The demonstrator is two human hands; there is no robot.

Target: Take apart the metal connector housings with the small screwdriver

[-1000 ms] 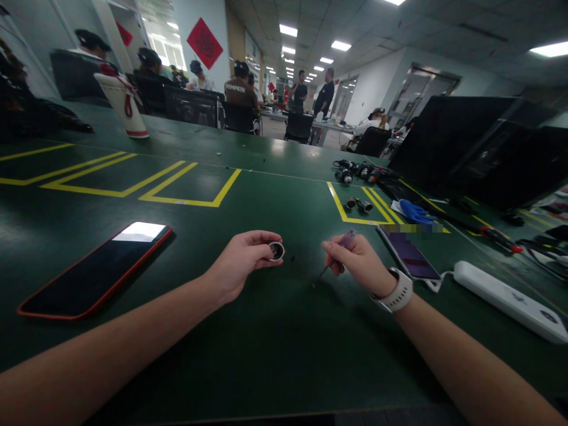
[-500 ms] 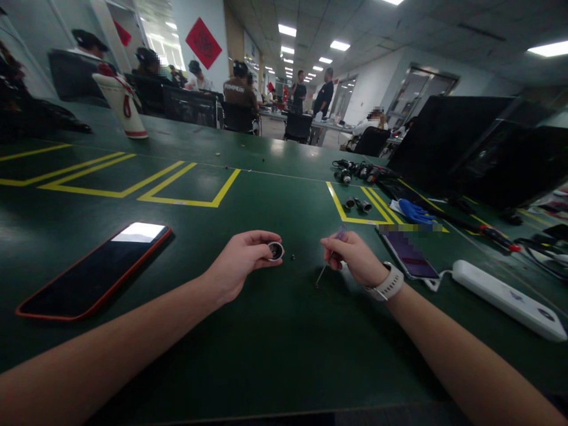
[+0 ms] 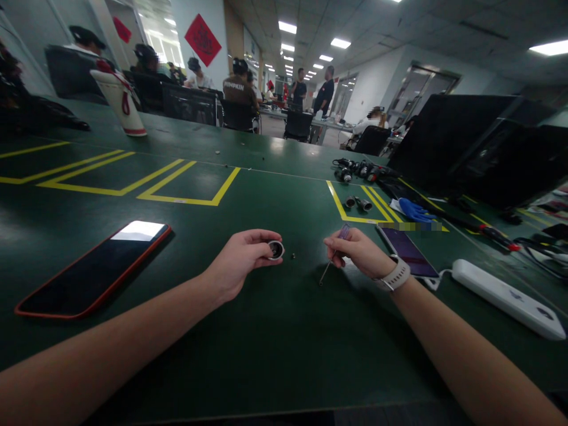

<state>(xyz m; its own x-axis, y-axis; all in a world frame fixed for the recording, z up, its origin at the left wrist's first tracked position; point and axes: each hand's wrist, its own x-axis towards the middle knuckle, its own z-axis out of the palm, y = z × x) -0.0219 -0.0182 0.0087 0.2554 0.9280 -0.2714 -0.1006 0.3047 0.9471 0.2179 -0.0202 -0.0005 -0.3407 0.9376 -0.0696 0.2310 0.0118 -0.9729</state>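
My left hand (image 3: 242, 260) rests on the green table (image 3: 275, 349) and pinches a small round black ring-shaped part (image 3: 276, 249) between thumb and fingers. A tiny dark screw (image 3: 293, 256) lies on the mat just right of that part. My right hand (image 3: 359, 251), with a white watch on the wrist, is closed on a thin screwdriver (image 3: 332, 260) with a purple handle. The screwdriver's metal tip points down and left, touching the table about midway between the hands.
A red-edged phone (image 3: 95, 269) lies at the left, another phone (image 3: 410, 251) by my right wrist, and a white power strip (image 3: 506, 299) further right. Small black parts (image 3: 359, 204), a blue glove (image 3: 415, 213) and cables sit behind. People sit at far desks.
My right hand has shifted slightly and lowered the screwdriver, its tip now a little further right on the table. The left hand and the ring part have stayed put.
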